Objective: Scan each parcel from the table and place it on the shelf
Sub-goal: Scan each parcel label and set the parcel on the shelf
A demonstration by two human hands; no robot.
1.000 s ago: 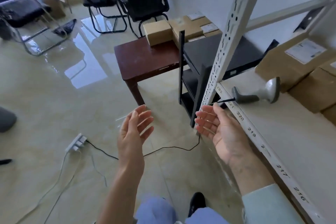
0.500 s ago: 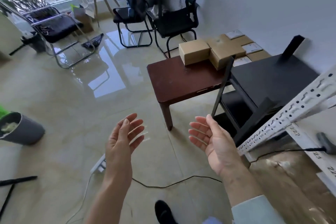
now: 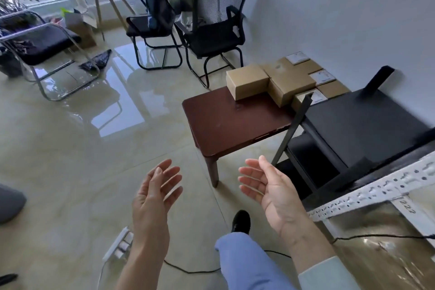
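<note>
Left hand: left hand point(image 3: 154, 195) is up in front of the body, fingers spread and relaxed, palm turned inward, holding nothing.
Right hand: right hand point(image 3: 270, 189) mirrors it, palm up and inward, fingers loose and apart, empty too.
Gap: the two hands are held apart, facing each other, as if sized for a box.
Parcels: the parcels point(image 3: 281, 81) sit clustered at the far right end of the table point(image 3: 226, 125), up against the wall.
Nearest box: the front box point(image 3: 248, 82) lies ahead and to the right of both hands, well apart from them, its long side running roughly across the view.
Nearer hand: the right hand, I'd say; it is on the table's side.
Shelf: the shelf point(image 3: 376, 192) is at the lower right, just beside the right arm.
Next move: looks like a reach forward and right over the table's bare near end.
</note>
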